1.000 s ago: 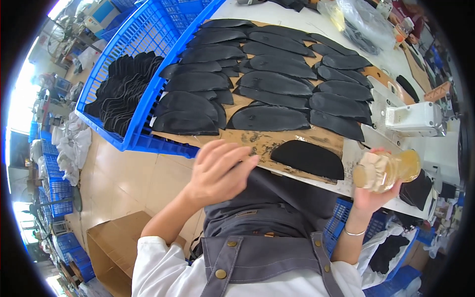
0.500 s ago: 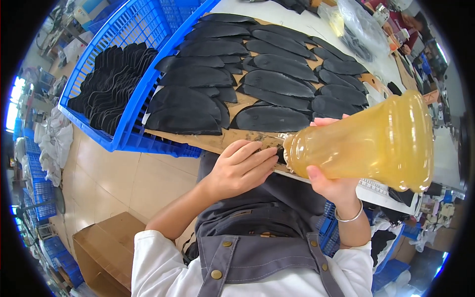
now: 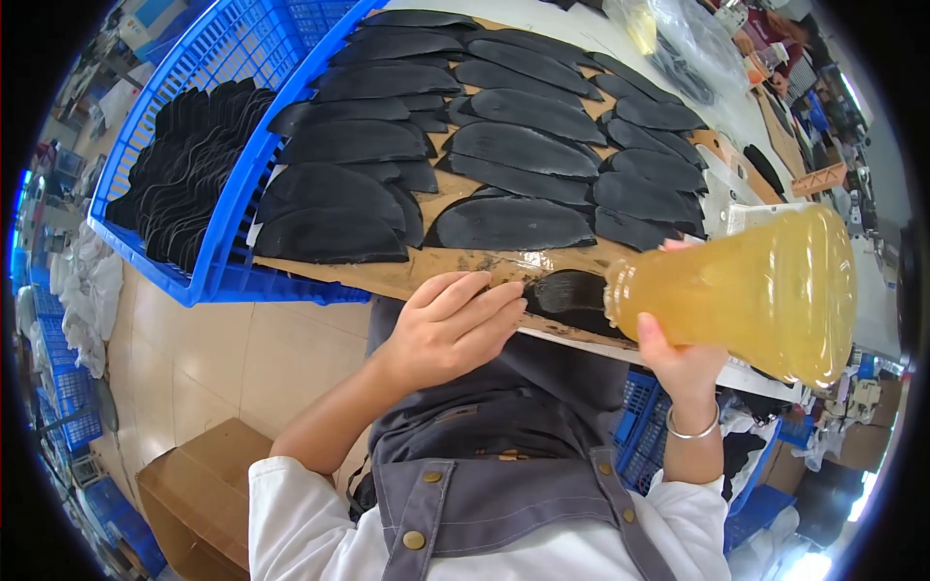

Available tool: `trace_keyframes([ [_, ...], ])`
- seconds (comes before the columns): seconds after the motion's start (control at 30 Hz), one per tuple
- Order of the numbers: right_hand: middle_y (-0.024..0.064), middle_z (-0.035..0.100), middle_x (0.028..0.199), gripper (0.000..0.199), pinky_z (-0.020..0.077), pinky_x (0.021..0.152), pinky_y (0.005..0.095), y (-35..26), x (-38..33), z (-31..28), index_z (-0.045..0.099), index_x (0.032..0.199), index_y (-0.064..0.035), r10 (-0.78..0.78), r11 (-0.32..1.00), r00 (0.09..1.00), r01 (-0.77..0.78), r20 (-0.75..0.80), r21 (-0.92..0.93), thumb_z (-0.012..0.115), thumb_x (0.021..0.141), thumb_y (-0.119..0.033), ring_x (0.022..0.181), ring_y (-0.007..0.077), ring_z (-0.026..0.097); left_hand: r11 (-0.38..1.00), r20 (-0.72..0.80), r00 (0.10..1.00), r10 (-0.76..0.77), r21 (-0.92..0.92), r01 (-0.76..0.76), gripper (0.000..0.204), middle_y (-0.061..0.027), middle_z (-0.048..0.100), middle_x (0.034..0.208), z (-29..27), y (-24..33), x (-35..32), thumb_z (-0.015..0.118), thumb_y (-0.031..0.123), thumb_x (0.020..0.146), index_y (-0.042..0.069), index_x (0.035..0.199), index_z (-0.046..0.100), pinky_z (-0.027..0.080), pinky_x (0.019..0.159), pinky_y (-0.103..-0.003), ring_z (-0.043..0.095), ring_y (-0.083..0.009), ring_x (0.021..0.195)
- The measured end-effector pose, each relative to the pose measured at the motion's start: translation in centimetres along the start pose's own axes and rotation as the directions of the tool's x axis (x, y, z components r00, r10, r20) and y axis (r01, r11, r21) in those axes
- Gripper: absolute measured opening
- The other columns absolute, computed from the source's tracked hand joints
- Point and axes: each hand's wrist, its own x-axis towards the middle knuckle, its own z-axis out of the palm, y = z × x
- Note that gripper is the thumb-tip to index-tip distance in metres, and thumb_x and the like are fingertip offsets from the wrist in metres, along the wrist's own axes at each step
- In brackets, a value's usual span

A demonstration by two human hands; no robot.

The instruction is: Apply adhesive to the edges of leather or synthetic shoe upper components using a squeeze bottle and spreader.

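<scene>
In my right hand [image 3: 683,353] is a translucent yellow plastic bottle [image 3: 746,290], tipped on its side with its mouth toward the left. The bottle's mouth hangs over the right part of a black insole-shaped piece [image 3: 572,292] at the cardboard's front edge. A wet, shiny patch shows on that piece. My left hand [image 3: 450,329] is closed, its fingertips holding down the piece's left end; the thumb is hidden. Beyond my hands, overlapping rows of similar black pieces [image 3: 513,223] lie on a brown cardboard sheet [image 3: 436,266] with dark smears.
At the left, a blue plastic crate [image 3: 208,276] holds a stack of black pieces [image 3: 194,174]. Below it, an open cardboard box [image 3: 208,494] stands on the tiled floor. Clear plastic bags [image 3: 678,44] lie at the back right, near another person [image 3: 780,39].
My right hand has moved the bottle to the right, uncovering the black piece with its wet streak. My left hand stays at the piece's left end. The whole view has shifted slightly.
</scene>
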Motion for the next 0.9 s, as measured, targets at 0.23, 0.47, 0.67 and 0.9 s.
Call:
trace_keyframes([
  [0.23,0.0169,0.052,0.118,0.069,0.0435,0.088,0.0362,1.5,-5.2,-4.5,0.037,0.127,0.0026,0.279,0.959,0.945,-0.282,-0.170,0.006,0.068,0.067,-0.013,0.102,0.0247,0.053,1.000,0.003,1.000,-0.008,-0.001,0.008,0.026,-0.0002,0.062,0.101,0.1,0.0,0.0,0.069,0.009,0.064,0.009,0.089,0.065,0.045,0.077,-0.030,0.056,-0.0184,0.091],
  [0.47,0.0237,0.048,0.114,0.087,0.0426,0.091,0.0429,-1.4,-0.2,-0.1,0.016,0.136,-0.0005,0.056,0.919,0.971,0.040,-0.231,0.393,0.068,0.072,-0.030,0.104,0.0336,0.053,1.000,-0.012,1.000,0.014,-0.009,-0.014,0.027,-0.0015,0.065,0.098,0.1,-0.1,-0.1,0.069,0.009,0.062,0.009,0.089,0.067,0.045,0.074,-0.032,0.059,-0.0201,0.089],
  [0.67,0.0140,0.051,0.115,0.075,0.0368,0.096,0.0366,-1.6,1.7,1.2,0.035,0.126,-0.0022,-0.178,0.979,0.975,0.190,0.136,-0.078,0.071,0.063,-0.020,0.105,0.0236,0.050,0.999,0.015,1.000,-0.012,-0.030,0.013,0.027,-0.0011,0.062,0.105,0.1,0.2,-0.1,0.068,0.010,0.066,0.009,0.093,0.065,0.045,0.079,-0.032,0.056,-0.0194,0.094],
  [0.9,0.0124,0.050,0.117,0.065,0.0401,0.093,0.0341,0.0,-3.4,-3.2,0.041,0.120,-0.0016,0.089,0.935,0.994,-0.058,0.071,-0.349,0.069,0.062,-0.009,0.105,0.0222,0.050,1.000,0.054,0.998,-0.028,0.001,0.028,0.028,-0.0023,0.063,0.104,-0.3,0.4,0.1,0.070,0.009,0.064,0.008,0.092,0.063,0.045,0.079,-0.033,0.057,-0.0201,0.094],
])
